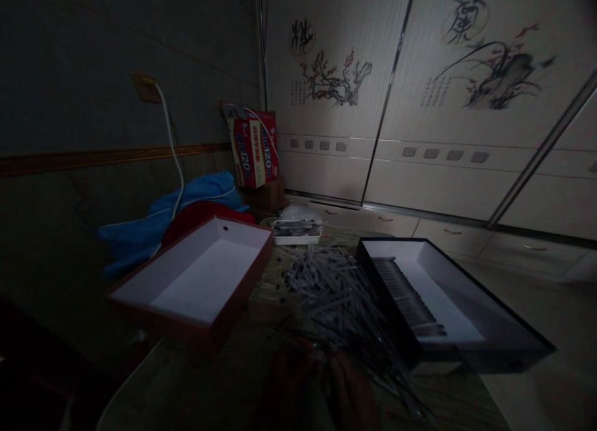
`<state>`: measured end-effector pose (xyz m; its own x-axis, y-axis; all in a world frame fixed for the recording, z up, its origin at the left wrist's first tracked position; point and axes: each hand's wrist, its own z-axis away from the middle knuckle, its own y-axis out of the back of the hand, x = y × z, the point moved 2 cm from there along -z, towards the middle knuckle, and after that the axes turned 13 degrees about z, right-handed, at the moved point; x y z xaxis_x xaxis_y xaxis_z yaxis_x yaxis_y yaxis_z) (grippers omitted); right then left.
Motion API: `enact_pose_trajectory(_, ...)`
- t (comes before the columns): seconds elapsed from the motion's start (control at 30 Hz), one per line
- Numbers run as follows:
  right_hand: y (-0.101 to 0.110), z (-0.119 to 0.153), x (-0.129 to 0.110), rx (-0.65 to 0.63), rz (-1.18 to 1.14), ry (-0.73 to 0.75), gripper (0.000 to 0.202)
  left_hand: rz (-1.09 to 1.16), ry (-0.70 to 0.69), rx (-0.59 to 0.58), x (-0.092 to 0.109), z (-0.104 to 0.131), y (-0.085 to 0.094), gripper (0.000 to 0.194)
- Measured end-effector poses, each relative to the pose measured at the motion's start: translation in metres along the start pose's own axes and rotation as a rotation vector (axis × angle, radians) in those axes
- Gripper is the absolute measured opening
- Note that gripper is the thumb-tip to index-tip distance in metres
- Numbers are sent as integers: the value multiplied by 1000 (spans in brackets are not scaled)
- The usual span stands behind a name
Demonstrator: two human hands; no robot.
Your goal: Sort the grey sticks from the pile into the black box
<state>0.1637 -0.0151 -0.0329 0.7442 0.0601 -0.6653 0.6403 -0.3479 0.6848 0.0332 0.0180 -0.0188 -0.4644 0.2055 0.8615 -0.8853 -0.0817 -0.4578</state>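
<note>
My left hand [291,381] and my right hand [349,384] are close together at the bottom middle, dim and partly in shadow. Their fingers bend in and meet at the tips; whatever they pinch is too dark to make out. Just beyond them lies a heap of slim pale plastic tubes [331,288], perhaps pen parts. Thin dark sticks [387,362] spread beside my right hand. To the right stands a black-edged box [504,306] with a white inside, where a row of slim dark-tipped pieces [405,294] lies along its left side.
A reddish box [237,294] with a white inside stands on the left of the table [186,381]. Behind the heap is a white tray [298,238] of slim pieces. Blue cloth [200,191], stacked cartons [256,148], a white cable [170,132] and sliding cabinet doors [336,120] are farther back.
</note>
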Motion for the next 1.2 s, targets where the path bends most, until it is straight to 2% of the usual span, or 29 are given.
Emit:
enact_pose_trajectory(0.17, -5, 5, 7, 6, 62, -28, 42, -29, -47, 4, 2, 1, 1, 29)
enact_pose_trajectory(0.37, -11, 12, 12, 81, 97, -17, 46, -10, -13, -34, 0, 2, 1, 26)
enact_pose_trajectory(0.63, -8, 5, 5, -6, 47, -43, 47, 24, 2, -11, 1, 0, 0, 28)
enact_pose_trajectory(0.8, -5, 6, 4, 42, 88, -38, 47, 3, -4, 20, 5, 3, -2, 31)
enact_pose_trajectory(1.0, -6, 5, 0, 16, 39, -12, 49, -46, -10, 15, 16, 7, -8, 35)
enact_pose_trajectory(1.1, -4, 5, 0, 70, 64, -15, 48, -70, -2, 38, 16, 6, -6, 34)
enact_pose_trajectory(1.2, -3, 4, -2, 48, 57, -27, 44, -99, 6, 48, 12, 3, -2, 33)
